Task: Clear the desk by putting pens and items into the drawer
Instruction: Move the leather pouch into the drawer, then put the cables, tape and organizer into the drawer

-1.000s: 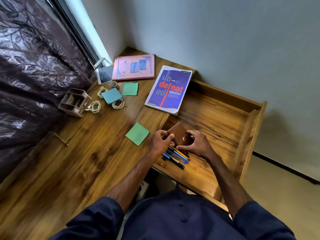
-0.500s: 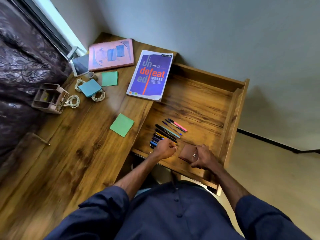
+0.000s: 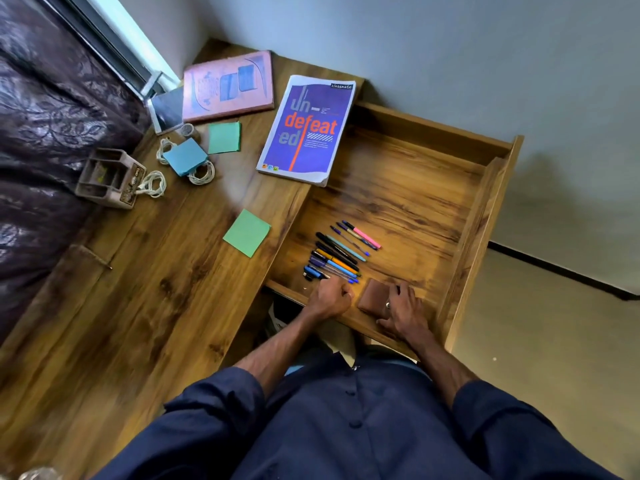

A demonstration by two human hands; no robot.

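The wooden drawer (image 3: 479, 209) stands pulled open on the right of the desk (image 3: 156, 289). Several pens (image 3: 339, 258) lie in a row on its floor near the front left. A brown wallet (image 3: 371, 295) lies flat on the drawer floor just right of them. My right hand (image 3: 403, 308) holds the wallet, fingers curled over its right side. My left hand (image 3: 330, 296) is curled in a fist at the near ends of the pens, with nothing visible in it.
On the desk lie a green sticky pad (image 3: 246, 232), a second green pad (image 3: 224, 137), a blue pad (image 3: 185, 157) on white cables, a purple notebook (image 3: 306, 129) overhanging the drawer, a pink book (image 3: 228, 86) and a desk organiser (image 3: 109, 178). A dark curtain hangs left.
A second ago both hands held the wallet above the pens. It came down onto the drawer floor right of the pens, and my left hand let go and curled into a fist.
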